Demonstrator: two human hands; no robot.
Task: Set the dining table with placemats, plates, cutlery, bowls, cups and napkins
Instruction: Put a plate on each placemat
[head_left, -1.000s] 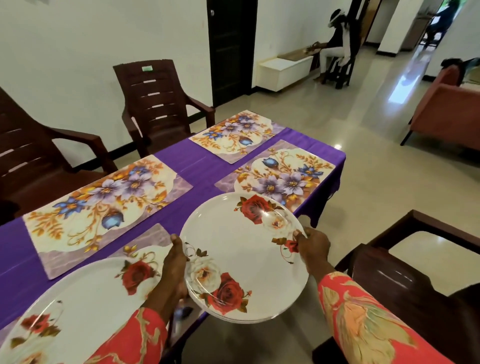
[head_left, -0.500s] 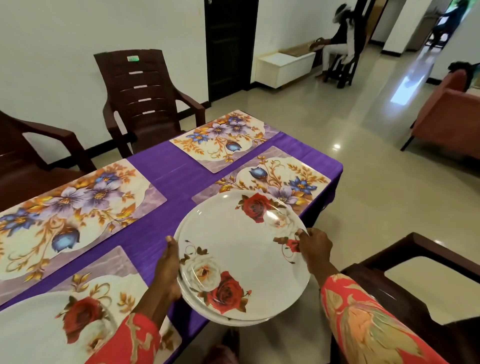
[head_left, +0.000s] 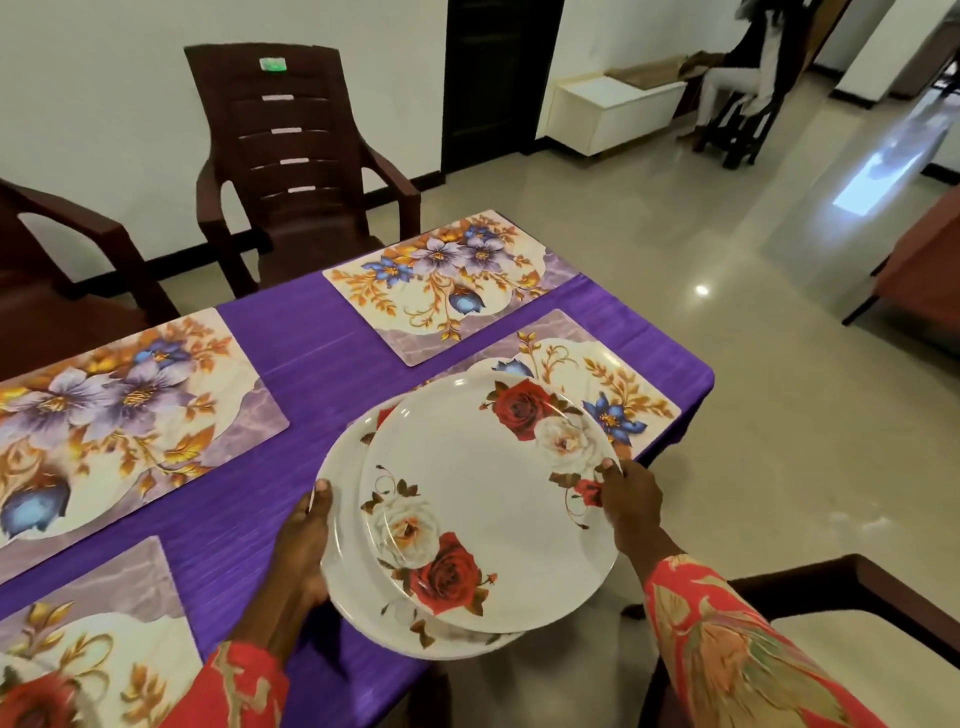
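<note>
I carry a stack of white plates with red and white roses. My right hand (head_left: 631, 499) pinches the rim of the top plate (head_left: 498, 499), which is slid to the right off the stack below (head_left: 343, 483). My left hand (head_left: 301, 545) grips the left rim of the lower plates. The stack hovers over the near right corner of the purple table (head_left: 311, 338), partly covering a floral placemat (head_left: 618, 384). More floral placemats lie at the far right (head_left: 447, 280), far left (head_left: 119, 405) and near left (head_left: 93, 613). A rose plate (head_left: 31, 701) shows at the bottom left.
Two dark brown plastic chairs stand beyond the table, one at the centre (head_left: 296, 161) and another at the left (head_left: 57, 280). A third chair (head_left: 831, 603) is at my right. A person sits far back by a white bench (head_left: 613, 114). An orange sofa (head_left: 924, 270) stands at right.
I have moved right along the table with the stack. The top plate has slid right off the lower plates, now over the near right placemat. The placed plate has left my view almost entirely.
</note>
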